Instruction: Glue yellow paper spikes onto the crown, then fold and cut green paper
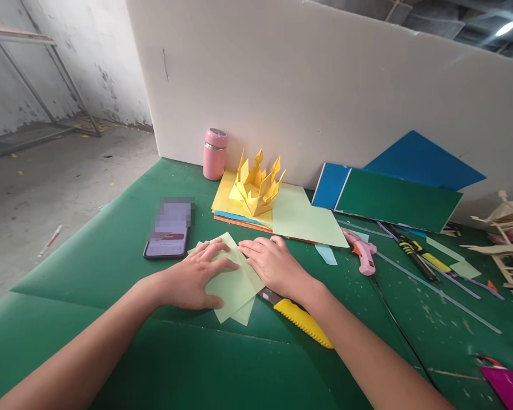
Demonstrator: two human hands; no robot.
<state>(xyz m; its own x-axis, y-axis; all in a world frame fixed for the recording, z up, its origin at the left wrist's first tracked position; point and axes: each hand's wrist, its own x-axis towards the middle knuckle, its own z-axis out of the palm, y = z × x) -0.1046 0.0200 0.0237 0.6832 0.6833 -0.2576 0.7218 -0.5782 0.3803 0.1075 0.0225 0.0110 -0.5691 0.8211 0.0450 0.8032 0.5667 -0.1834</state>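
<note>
Pale green paper lies in overlapping pieces on the green table, the top one turned at an angle. My left hand rests on its left side, fingers spread. My right hand lies flat over the right edge, fingers stretched out and close together. A yellow-handled utility knife lies partly beneath my right wrist, its blade end reaching under the paper. Behind the paper, a folded yellow paper crown stands on a stack of coloured sheets.
A phone lies to the left, and a pink flask stands at the back. To the right are a pink glue gun with a cord, black-and-yellow cutters, thin strips and a wooden model. A white board stands behind.
</note>
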